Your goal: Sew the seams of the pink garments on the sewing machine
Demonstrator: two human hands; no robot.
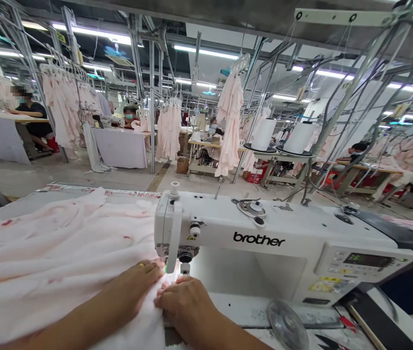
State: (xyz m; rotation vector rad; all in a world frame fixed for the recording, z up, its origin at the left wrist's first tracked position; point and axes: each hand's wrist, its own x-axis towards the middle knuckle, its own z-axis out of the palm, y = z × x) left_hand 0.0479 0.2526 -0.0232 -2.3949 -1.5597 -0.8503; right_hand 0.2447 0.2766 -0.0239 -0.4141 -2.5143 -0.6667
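Note:
Pale pink fleecy fabric [64, 253] with small red marks spreads over the table on the left and runs under the head of a white sewing machine [214, 233]. My left hand [137, 284] lies on it, fingers stretched towards the needle area, where a small light shines. Just in front of the presser foot, my right hand [188, 304] has its fingers curled and pinched on the fabric's edge. The needle tip is hidden behind the machine head's guard and my fingers.
A clear round disc [287, 324] and dark-bladed scissors [328, 342] lie at the machine's base. Two white thread cones [264, 135] stand on a rack behind. Pink garments [230, 121] hang beyond. Other people sit at machines in the background.

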